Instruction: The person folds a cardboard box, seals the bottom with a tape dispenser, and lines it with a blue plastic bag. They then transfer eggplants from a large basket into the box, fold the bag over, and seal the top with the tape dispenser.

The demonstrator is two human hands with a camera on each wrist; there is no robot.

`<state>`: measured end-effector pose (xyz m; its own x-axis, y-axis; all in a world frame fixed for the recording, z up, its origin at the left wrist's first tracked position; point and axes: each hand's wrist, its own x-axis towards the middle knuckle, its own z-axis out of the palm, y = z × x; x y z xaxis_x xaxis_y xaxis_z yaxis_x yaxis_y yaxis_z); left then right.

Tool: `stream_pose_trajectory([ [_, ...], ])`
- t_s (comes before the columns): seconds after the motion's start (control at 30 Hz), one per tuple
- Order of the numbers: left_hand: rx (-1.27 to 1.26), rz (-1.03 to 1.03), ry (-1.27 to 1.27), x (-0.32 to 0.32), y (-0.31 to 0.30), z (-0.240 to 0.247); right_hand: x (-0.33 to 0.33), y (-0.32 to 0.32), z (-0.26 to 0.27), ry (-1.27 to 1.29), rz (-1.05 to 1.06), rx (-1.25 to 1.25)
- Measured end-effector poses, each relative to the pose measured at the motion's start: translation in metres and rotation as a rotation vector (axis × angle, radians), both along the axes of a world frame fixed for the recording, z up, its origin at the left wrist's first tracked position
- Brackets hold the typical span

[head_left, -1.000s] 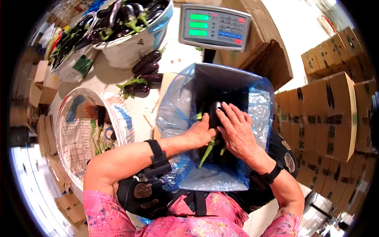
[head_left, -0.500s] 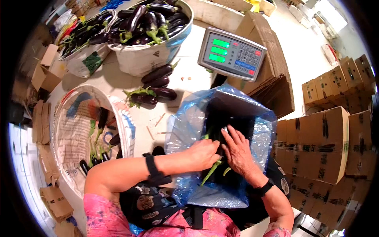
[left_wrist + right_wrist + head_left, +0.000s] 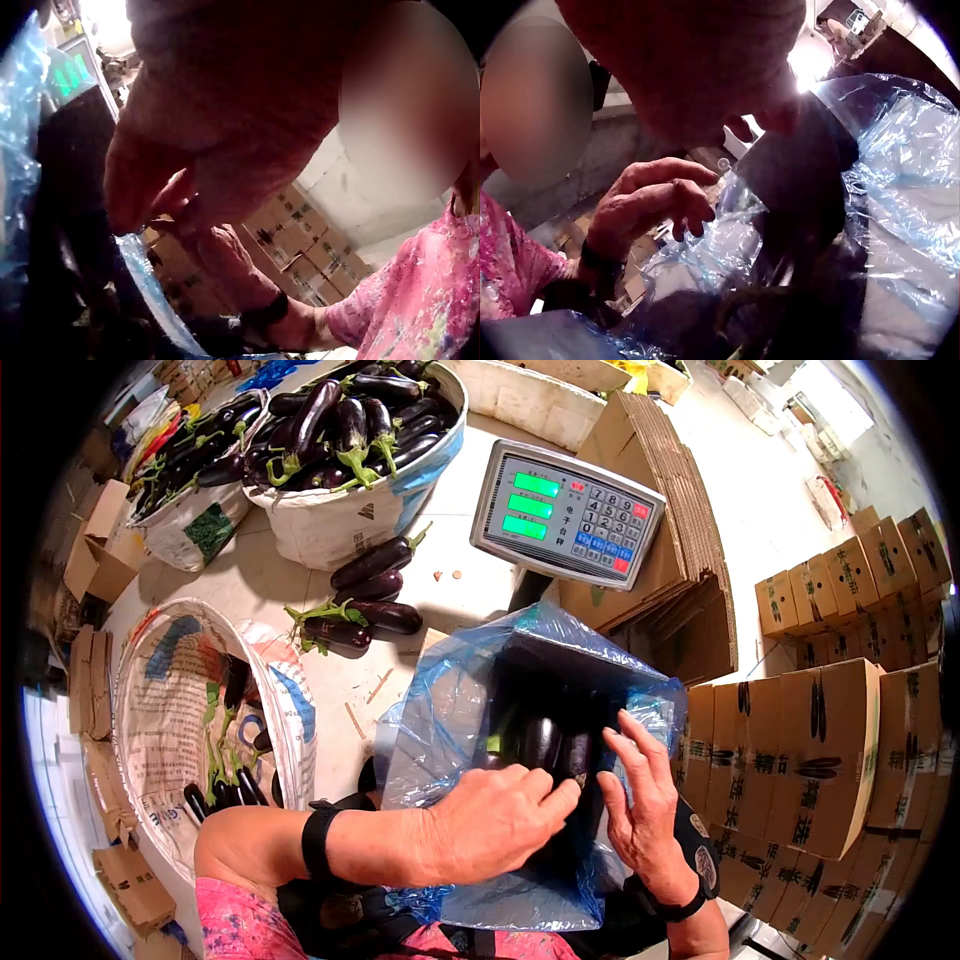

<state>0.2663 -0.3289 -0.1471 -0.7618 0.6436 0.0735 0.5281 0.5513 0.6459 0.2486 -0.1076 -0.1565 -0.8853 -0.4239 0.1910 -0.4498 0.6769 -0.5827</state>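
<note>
A box lined with a blue plastic bag (image 3: 440, 750) sits in front of the person's lap. Dark eggplants (image 3: 541, 743) lie inside it, side by side. Over the near part of the box is my left hand (image 3: 500, 820), its fingers loosely bent. The right wrist view shows this left hand (image 3: 649, 199) with nothing between its fingers. At the right rim my right hand (image 3: 642, 800) is held with fingers apart and holds nothing. The box's inside is dark, so its lower eggplants are hidden.
A scale display (image 3: 570, 510) stands behind the box, beside folded cardboard (image 3: 650, 490). Full eggplant sacks (image 3: 330, 525) stand at back left, with several loose eggplants (image 3: 375, 570) on the floor. Another sack (image 3: 150, 760) is left; stacked cartons (image 3: 790, 760) are right.
Both hands have come up from the eggplants in the box. The right hand has moved to the right rim; the left has shifted nearer the person, uncovering eggplants. The green stems at the near end no longer show.
</note>
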Motion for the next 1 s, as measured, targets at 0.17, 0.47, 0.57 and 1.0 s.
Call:
stream_pose_trajectory([
  [0.17, -0.03, -0.085, 0.019, 0.004, 0.004, -0.01, -0.002, 0.006, -0.011, -0.046, -0.141, -0.071],
  [0.47, -0.083, -0.205, -0.007, 0.01, 0.008, -0.017, 0.002, 0.007, -0.014, -0.077, -0.12, -0.069],
  [0.57, -0.099, -0.234, 0.005, 0.011, 0.009, -0.019, 0.002, 0.006, -0.015, -0.09, -0.109, -0.064],
  [1.0, -0.158, -0.268, -0.002, 0.005, 0.008, -0.019, 0.001, 0.003, -0.026, -0.09, -0.034, -0.015],
])
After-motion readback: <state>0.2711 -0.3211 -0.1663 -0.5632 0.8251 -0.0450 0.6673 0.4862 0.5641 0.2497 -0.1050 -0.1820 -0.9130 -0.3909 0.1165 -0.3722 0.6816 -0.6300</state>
